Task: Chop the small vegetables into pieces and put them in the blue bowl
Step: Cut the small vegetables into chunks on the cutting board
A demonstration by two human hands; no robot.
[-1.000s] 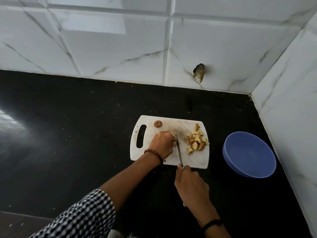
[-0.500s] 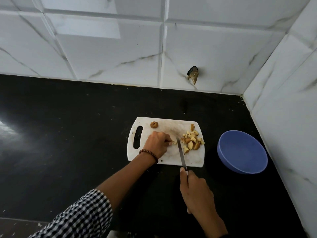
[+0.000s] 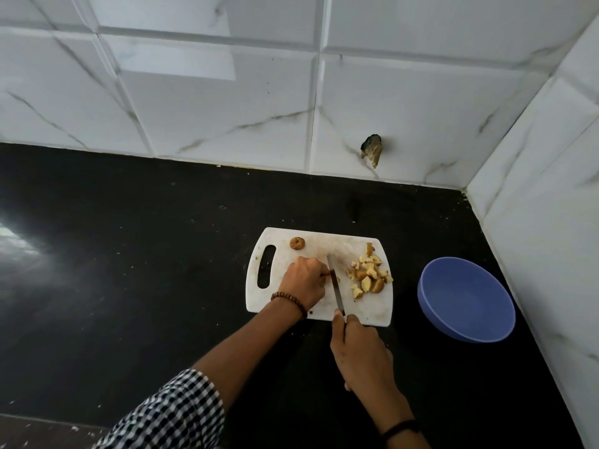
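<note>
A white cutting board (image 3: 363, 309) lies on the black counter. On its right part sits a heap of yellow-brown chopped pieces (image 3: 369, 275). One small whole brown vegetable (image 3: 297, 243) lies near the board's far left. My left hand (image 3: 304, 281) presses a small vegetable piece against the board; the piece is mostly hidden under my fingers. My right hand (image 3: 359, 348) grips a knife (image 3: 335, 283), whose blade points away from me and sits right beside my left fingertips. The blue bowl (image 3: 466, 299) stands empty to the right of the board.
White marble-look tiled walls close the back and the right side, forming a corner behind the bowl. A broken hole (image 3: 372, 150) shows in the back wall. The black counter (image 3: 129, 254) stretches wide to the left.
The knife blade has shifted left from beside the chopped heap to my left fingertips. The camera view has shifted slightly.
</note>
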